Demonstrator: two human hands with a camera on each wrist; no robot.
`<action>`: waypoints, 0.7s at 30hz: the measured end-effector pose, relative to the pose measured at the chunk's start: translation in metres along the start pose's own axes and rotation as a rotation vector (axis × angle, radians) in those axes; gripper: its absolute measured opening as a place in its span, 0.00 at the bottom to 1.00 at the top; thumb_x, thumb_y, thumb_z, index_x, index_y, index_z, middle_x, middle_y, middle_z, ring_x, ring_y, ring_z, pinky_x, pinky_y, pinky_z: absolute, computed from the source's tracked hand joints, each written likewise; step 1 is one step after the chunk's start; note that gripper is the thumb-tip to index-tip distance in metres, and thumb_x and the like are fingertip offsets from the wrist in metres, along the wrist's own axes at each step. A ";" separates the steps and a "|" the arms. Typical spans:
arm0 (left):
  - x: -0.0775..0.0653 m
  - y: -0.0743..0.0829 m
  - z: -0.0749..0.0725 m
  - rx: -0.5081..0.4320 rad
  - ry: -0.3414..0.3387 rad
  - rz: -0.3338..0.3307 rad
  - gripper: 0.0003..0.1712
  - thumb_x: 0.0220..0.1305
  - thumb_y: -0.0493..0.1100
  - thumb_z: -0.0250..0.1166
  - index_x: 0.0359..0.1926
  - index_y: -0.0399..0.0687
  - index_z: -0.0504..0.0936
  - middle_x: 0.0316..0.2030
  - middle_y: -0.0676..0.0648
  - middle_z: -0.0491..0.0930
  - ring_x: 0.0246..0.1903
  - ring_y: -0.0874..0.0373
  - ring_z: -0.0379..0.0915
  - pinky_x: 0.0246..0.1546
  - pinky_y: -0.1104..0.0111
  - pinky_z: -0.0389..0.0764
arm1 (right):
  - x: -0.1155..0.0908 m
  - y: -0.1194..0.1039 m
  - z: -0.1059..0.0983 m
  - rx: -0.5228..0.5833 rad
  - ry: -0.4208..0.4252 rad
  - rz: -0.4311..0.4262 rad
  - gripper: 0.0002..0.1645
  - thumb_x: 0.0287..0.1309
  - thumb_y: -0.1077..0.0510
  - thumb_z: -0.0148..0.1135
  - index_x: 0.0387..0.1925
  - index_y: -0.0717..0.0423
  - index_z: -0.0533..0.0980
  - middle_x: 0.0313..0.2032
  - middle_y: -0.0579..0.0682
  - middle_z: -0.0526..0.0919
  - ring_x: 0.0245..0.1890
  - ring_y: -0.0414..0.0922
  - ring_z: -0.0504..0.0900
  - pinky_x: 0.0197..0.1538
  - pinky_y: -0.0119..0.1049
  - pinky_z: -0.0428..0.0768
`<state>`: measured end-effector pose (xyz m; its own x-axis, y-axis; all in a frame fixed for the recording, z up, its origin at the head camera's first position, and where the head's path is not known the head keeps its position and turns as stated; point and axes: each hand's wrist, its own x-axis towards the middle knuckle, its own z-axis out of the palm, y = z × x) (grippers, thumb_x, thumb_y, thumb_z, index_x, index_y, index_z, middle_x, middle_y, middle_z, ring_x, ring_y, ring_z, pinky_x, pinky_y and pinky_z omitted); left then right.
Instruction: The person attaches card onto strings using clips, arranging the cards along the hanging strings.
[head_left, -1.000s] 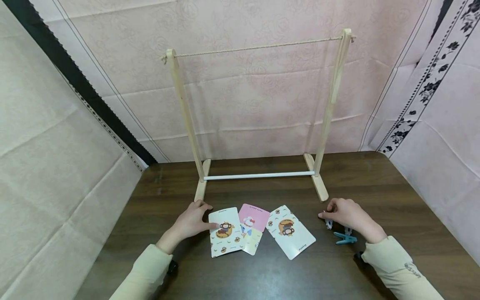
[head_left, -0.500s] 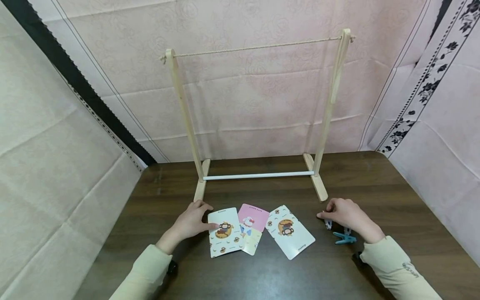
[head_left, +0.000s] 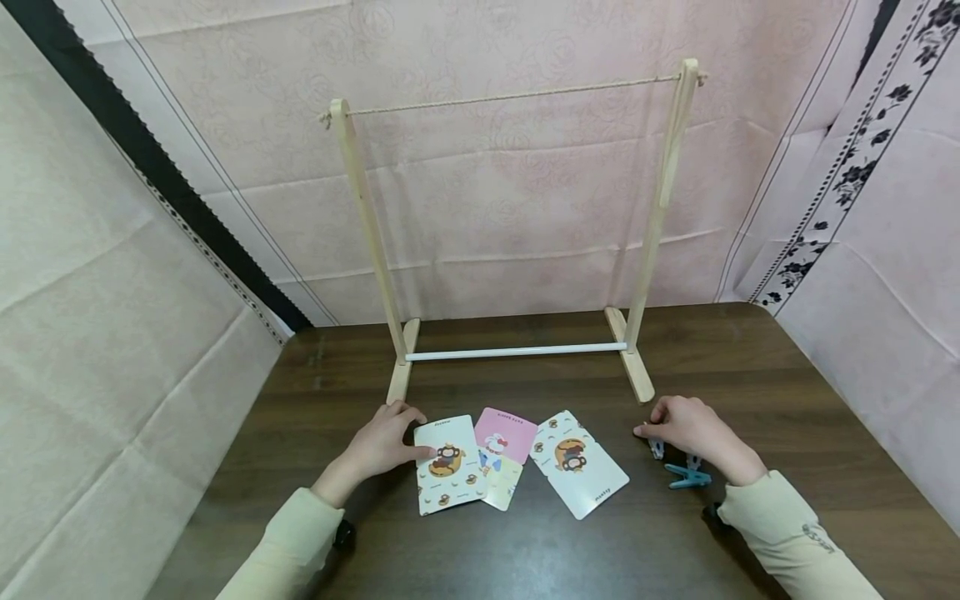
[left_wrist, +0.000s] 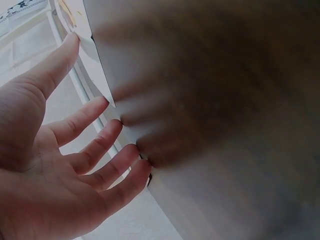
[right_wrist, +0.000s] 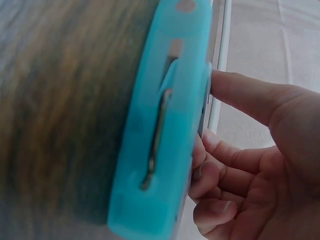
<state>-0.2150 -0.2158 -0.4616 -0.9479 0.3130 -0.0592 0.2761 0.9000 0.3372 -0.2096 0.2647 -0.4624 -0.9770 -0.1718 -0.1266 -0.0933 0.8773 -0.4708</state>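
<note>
- Three cards can be counted on the brown wood counter [head_left: 465, 558], in a row across its middle, forward of the stand: a left card [head_left: 451, 487], a middle card [head_left: 504, 446] and a right card [head_left: 587, 475].
- The left card is white with rounded corners, lettering along its top, a round brown character at its centre and small figures scattered about; it overlaps the middle card.
- The middle card is pink above, with a white character, and yellow below; part is hidden.
- The right card is white, tilted, with a similar round character and lettering by its lower edge.
- Three clips show toward the counter's right edge: one blue clip [head_left: 687, 477] and two pale clips [head_left: 657, 448], partly covered; the hand may hide more.
- Two hands: the left hand [head_left: 384, 440] has its fingers spread and loosely bent, thumb touching the left card, forefinger by its corner, nothing gripped.
- The right hand [head_left: 692, 427] has curled fingers, thumb and forefinger against a pale clip; whether they grip it I cannot tell.
- One stand [head_left: 660, 208] near the counter's back edge: two upright wooden posts, two feet, one white rod [head_left: 517, 352] low between them, one cord [head_left: 517, 97] strung across the top.
</note>
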 end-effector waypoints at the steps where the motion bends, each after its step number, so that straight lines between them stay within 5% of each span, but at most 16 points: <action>1: 0.000 0.000 0.000 -0.002 -0.003 -0.006 0.30 0.53 0.58 0.78 0.52 0.47 0.83 0.51 0.44 0.76 0.50 0.48 0.71 0.41 0.52 0.79 | 0.000 0.000 0.000 0.003 -0.003 0.001 0.23 0.58 0.43 0.71 0.32 0.60 0.78 0.24 0.47 0.77 0.22 0.44 0.73 0.25 0.38 0.72; 21: 0.004 -0.004 -0.001 -0.045 0.002 0.009 0.27 0.50 0.56 0.80 0.46 0.47 0.84 0.49 0.44 0.77 0.50 0.47 0.71 0.47 0.52 0.78 | -0.004 -0.001 -0.003 0.036 0.016 -0.011 0.20 0.60 0.47 0.69 0.36 0.62 0.79 0.25 0.47 0.78 0.23 0.44 0.73 0.26 0.38 0.72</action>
<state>-0.2202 -0.2187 -0.4619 -0.9459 0.3200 -0.0545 0.2767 0.8827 0.3799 -0.2066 0.2661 -0.4593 -0.9790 -0.1736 -0.1073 -0.0972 0.8589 -0.5028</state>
